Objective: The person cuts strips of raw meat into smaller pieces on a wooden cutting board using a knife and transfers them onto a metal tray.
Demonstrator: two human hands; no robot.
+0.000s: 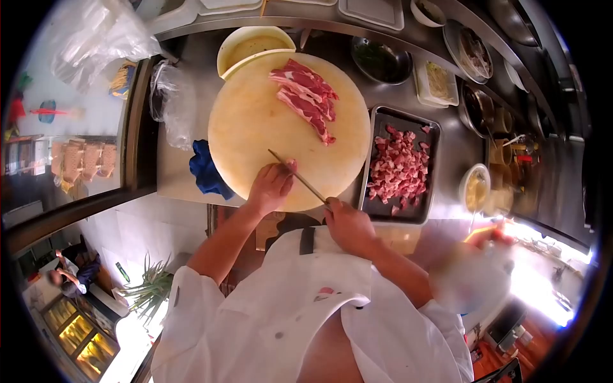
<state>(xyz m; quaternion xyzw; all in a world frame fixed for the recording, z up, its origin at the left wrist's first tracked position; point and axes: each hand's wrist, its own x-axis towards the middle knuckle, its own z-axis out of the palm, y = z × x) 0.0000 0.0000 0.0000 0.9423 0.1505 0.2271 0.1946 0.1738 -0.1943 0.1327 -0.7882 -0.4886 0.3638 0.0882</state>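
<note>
- A person in a white jacket [281, 306] stands at a stainless-steel bench [175, 175], both bare hands over a thick, round, cream-coloured cutting board [242, 127].
- The right hand [350, 226] has its fingers wrapped around the handle of a slim knife [306, 183]. The blade slants forward and left across the near part of the board, seen almost edge-on.
- The left hand [272, 188] lies on the board with its fingers curled in, beside the blade. A small pink piece of raw meat [292, 165] shows at the fingertips, near the blade; whether they pinch it or only press it is hidden.
- Long, marbled slabs of raw red meat [310, 102] lie on the far part of the board, untouched.
- To the right, a dark rectangular metal tray [433, 169] holds a heap of diced red meat [399, 166].
- A crumpled blue cloth [207, 169] sits just left of the board; a pale round bowl of yellowish liquid [255, 46] stands behind it.
- The meat should handle as soft, floppy and slippery, the small piece light, the slabs heavier. The best hold is probably flat from above, fingertips tucked back from the blade; the knife is stiff and belongs by its handle.
</note>
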